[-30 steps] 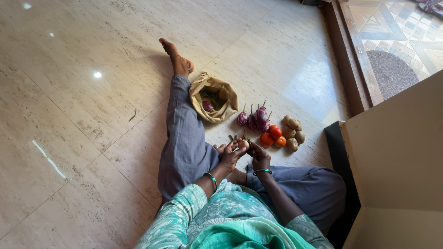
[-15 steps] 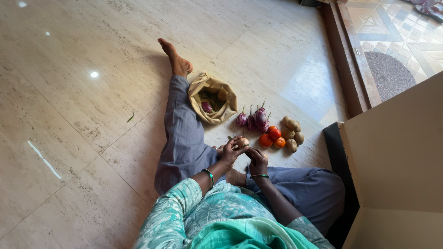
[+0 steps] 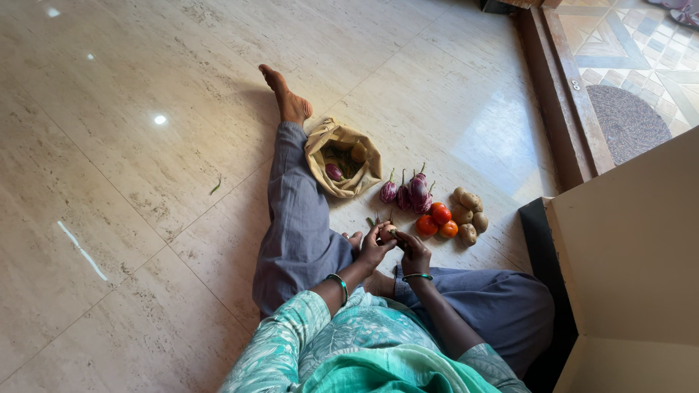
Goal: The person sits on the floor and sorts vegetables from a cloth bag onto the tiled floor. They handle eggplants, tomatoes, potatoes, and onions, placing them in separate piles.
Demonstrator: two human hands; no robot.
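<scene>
Where the two hands meet above the floor, a small brownish vegetable (image 3: 388, 231), pinched between them, too small to tell its kind. Left hand (image 3: 373, 246) curled with fingers bent around the near side of it, wrist cocked upward, a green bangle (image 3: 339, 284) on the forearm. Right hand (image 3: 413, 252) closed against the other side, knuckles up, fingertips on the vegetable, another bangle (image 3: 416, 276) at the wrist. Just beyond the hands, on the marble floor (image 3: 145, 218), a cluster of red and orange tomatoes (image 3: 437, 220); beside them to the right, a heap of potatoes (image 3: 470, 215); behind, a few purple eggplants (image 3: 408, 191). Farther out, an open brown paper bag (image 3: 342, 158) with more vegetables inside, next to the outstretched leg (image 3: 295, 211) in grey trousers.
</scene>
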